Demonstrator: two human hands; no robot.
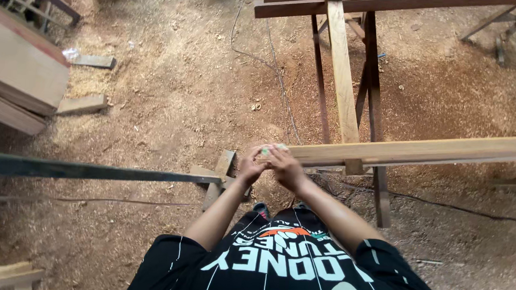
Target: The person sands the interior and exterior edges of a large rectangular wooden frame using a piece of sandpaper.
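A long pale wooden plank (pixel 422 151) runs from the right edge to the middle of the view, resting on a wooden trestle (pixel 354 97). Both of my hands meet at its near end. My left hand (pixel 251 167) and my right hand (pixel 285 166) close together around a small greenish object (pixel 267 151) held against the plank's end. The fingers hide most of that object, so I cannot tell what it is. A dark flat bar (pixel 92 170) reaches in from the left edge toward my left hand.
The ground is covered in sawdust (pixel 172 99). Stacked boards (pixel 14 73) lie at the left, with offcuts (pixel 82 103) beside them. A thin cable (pixel 276 75) trails across the floor. Short crossed wood pieces (pixel 218 178) lie by my feet.
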